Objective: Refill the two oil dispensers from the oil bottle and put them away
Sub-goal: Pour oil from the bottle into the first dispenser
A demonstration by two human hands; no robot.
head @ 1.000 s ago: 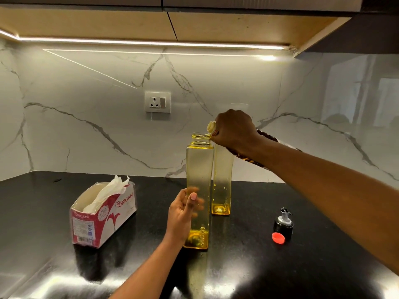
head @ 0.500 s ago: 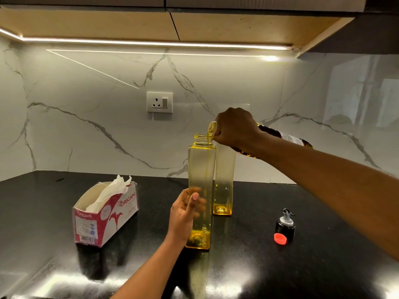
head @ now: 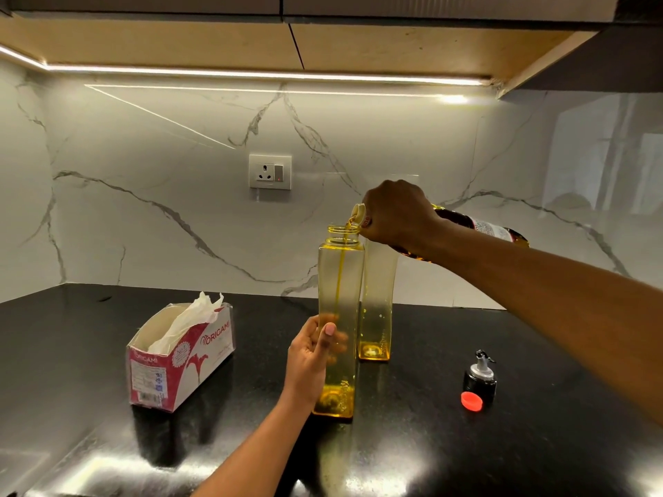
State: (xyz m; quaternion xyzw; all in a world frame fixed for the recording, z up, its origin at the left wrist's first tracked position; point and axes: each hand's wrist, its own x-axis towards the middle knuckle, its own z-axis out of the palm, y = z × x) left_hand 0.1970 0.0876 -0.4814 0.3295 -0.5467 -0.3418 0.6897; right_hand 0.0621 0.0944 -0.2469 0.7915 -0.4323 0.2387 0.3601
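Left hand, fingers curled around the lower body of dispenser 1, steadies it upright on the black counter. Tall, narrow and nearly empty, it is probably light and prone to tipping. Oily walls may slip, so a low, wrapping hold suits it. Dispenser 2 stands just behind, uncapped. Farthest, the right hand grips the tilted oil bottle near its neck; a thin stream enters dispenser 1's mouth.
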